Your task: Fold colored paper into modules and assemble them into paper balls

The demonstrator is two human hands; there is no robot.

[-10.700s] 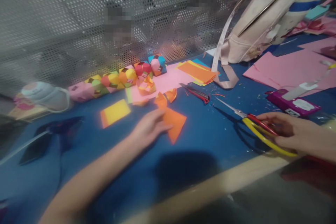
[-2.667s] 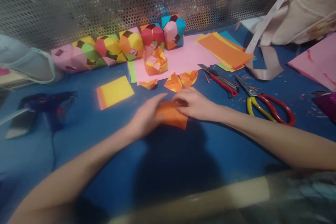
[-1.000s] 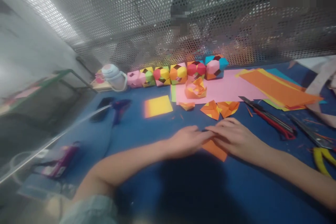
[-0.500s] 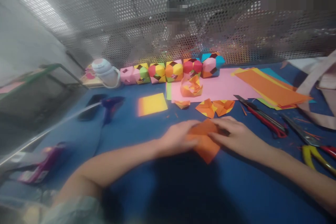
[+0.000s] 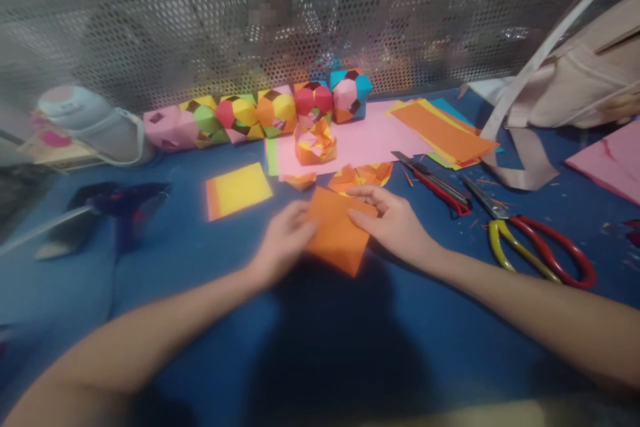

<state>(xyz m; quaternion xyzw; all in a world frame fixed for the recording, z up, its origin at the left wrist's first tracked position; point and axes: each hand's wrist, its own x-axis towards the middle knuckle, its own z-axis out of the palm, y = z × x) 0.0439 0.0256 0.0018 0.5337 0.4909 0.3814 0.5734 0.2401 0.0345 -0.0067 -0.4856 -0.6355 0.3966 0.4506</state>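
1. Paper square (image 5: 340,233), plain orange, now shows as a broad, open face between the hands. Half a second earlier its surface looked broken by a fold, and before that the hands covered most of it. It seems to have been opened out, so it reads as a sheet in the middle of being worked, not a finished piece.

2. The left hand (image 5: 285,237) is at its 9 o'clock edge, fingers curled, apparently pinching the border between thumb and forefinger; blur hides the exact contact. The right hand (image 5: 400,223) is at 2 to 3 o'clock, thumb on the face and fingers bent over the far edge in a loose pinch. The hands have parted from their earlier pressed-together pose.

3. The sheet sits just above or on the blue tabletop (image 5: 210,360), which one cannot tell. One corner points to 5 o'clock, another to 11. Its outline is crisp, its colour even; any creases are too faint to make out.

4. Near its far side, folded orange-and-yellow units (image 5: 373,175) lie at 1 o'clock, and an open, petalled paper cluster (image 5: 316,150) stands at 11. A yellow-topped paper stack (image 5: 240,190) is at 10, a box cutter (image 5: 435,187) at 2, and scissors (image 5: 500,213) at 3.
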